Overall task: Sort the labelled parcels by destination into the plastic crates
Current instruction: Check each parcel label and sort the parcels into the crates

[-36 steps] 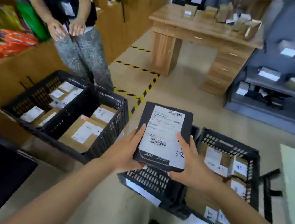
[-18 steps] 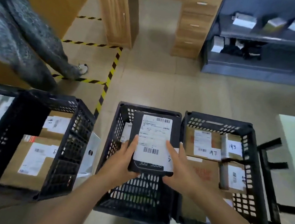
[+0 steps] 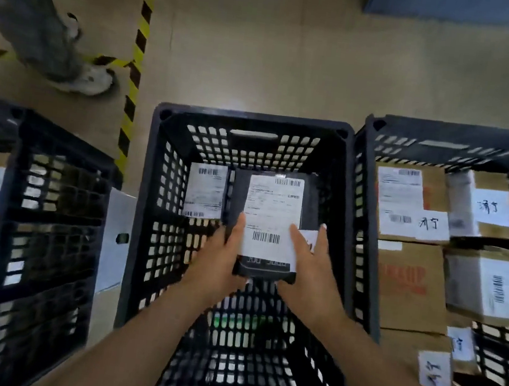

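**Black parcel held over the middle crate**

Your left hand (image 3: 222, 262) and your right hand (image 3: 311, 270) both hold one black parcel (image 3: 270, 226). Your left hand grips its left edge, with the thumb lying on the white label (image 3: 272, 208). Your right hand grips its right edge, and that thumb lies on the label too. The other fingers are tucked behind the parcel, so you cannot see them all.

The parcel sits flat between your hands, inside the open top of the middle crate (image 3: 249, 118). You cannot tell if it touches the bottom. Just left of it, deeper in the same crate, is another parcel (image 3: 205, 191) with a white label.

To the right of the middle crate, touching its side, is a second crate (image 3: 446, 133). It is full of brown boxes (image 3: 408, 285) with labels and hand-written marks. To the left of the middle crate, a little apart, is a third crate (image 3: 51, 216) with more boxes inside.

Past the middle crate, on the floor, runs yellow and black tape (image 3: 139, 50). Beside the tape stands another person's leg and white shoe (image 3: 90, 79).
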Tool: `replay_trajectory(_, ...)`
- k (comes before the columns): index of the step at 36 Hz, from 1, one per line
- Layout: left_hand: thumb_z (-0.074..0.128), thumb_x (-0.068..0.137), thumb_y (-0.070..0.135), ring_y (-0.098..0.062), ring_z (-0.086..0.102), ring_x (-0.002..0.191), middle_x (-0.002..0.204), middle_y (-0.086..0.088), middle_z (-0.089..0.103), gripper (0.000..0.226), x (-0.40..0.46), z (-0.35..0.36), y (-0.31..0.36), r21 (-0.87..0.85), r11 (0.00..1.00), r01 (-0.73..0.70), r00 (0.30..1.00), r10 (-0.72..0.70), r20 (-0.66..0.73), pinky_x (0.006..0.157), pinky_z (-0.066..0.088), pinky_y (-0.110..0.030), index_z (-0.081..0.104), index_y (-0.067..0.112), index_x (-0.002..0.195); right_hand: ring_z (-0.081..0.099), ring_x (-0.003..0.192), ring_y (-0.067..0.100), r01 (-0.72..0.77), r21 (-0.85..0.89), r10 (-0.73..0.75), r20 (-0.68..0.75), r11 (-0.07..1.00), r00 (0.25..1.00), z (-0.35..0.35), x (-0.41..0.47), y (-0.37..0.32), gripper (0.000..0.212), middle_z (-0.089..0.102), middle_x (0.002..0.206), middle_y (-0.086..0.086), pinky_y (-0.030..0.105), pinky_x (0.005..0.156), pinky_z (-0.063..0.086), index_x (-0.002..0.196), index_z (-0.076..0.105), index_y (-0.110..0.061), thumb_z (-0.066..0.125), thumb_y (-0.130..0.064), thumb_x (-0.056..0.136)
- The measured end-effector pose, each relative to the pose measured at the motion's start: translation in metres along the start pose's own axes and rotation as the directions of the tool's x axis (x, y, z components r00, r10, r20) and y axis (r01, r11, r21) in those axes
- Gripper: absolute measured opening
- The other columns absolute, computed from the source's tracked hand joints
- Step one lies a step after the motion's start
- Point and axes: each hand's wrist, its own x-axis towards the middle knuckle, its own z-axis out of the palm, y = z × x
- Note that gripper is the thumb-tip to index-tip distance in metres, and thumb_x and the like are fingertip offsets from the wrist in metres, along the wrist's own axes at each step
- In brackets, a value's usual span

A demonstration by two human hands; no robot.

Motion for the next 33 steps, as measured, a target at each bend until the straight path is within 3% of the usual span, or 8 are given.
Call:
replay_trajectory(5,0.069,0.087,0.031,-0.029,0.026,0.14,0.159,-0.009,0.003,0.116,0.036,0.031,-0.028,0.029,0.999,-0.021,0.999,0.021,0.028,0.105,0.04,-0.039,-0.032,0.029,0.145,0.009,0.148,0.025,-0.058,-0.039,0.058,-0.002,0.998,0.998,0.042,0.034,0.017,0.099,-0.037,0.152,-0.002,0.032,0.109,0.036,0.152,-0.005,-0.037,0.066,-0.014,0.088)
replay_trajectory(14,0.06,0.093,0.021,-0.034,0.025,0.142,0.16,-0.008,-0.017,0.097,0.083,0.063,-0.054,-0.004,1.0,-0.022,0.991,0.022,0.135,0.111,0.034,-0.041,-0.016,0.031,0.151,0.008,0.148,0.024,-0.139,-0.011,0.14,0.024,0.99,0.99,0.077,0.092,0.043,0.092,-0.02,0.16,0.004,0.032,0.113,0.029,0.155,0.005,-0.027,0.066,-0.01,0.088)
replay_trajectory(18,0.057,0.096,0.028,-0.035,0.014,0.146,0.16,-0.012,-0.014,0.084,0.09,0.068,-0.052,0.053,0.998,-0.037,0.983,0.027,0.181,0.117,0.025,-0.041,-0.003,0.022,0.155,-0.002,0.149,0.023,-0.145,-0.112,0.158,0.123,0.983,0.98,0.081,0.101,0.047,0.077,-0.009,0.162,0.007,0.033,0.119,0.014,0.155,0.009,-0.021,0.057,-0.017,0.095)
replay_trajectory(23,0.048,0.098,0.038,-0.027,0.005,0.148,0.162,-0.009,-0.002,0.072,0.079,0.069,-0.055,0.261,0.957,-0.125,0.985,0.087,0.152,0.118,0.015,-0.042,0.007,0.018,0.155,-0.002,0.149,0.025,0.0,-0.366,0.088,0.225,0.931,0.97,0.086,0.094,0.044,0.065,0.004,0.162,0.008,0.039,0.12,0.009,0.154,0.012,-0.02,0.044,-0.034,0.1)
replay_trajectory(27,0.046,0.097,0.037,-0.025,-0.005,0.149,0.162,-0.005,-0.006,0.076,0.067,0.072,-0.059,0.408,0.896,-0.174,0.969,0.081,0.235,0.119,0.001,-0.044,-0.001,0.018,0.155,-0.007,0.149,0.025,0.031,-0.473,0.156,0.351,0.881,0.923,0.091,0.085,0.041,0.072,-0.01,0.162,0.005,0.044,0.121,0.01,0.155,-0.001,-0.02,0.042,-0.039,0.1)
replay_trajectory(33,0.051,0.094,0.036,-0.026,-0.02,0.146,0.157,-0.004,-0.027,0.092,0.071,0.077,-0.067,0.476,0.861,-0.178,0.955,0.034,0.295,0.116,-0.011,-0.045,-0.019,0.015,0.151,-0.018,0.147,0.024,0.027,-0.514,0.186,0.358,0.857,0.915,0.09,0.091,0.043,0.081,-0.024,0.159,0.004,0.045,0.12,0.004,0.153,-0.013,-0.018,0.042,-0.042,0.099)
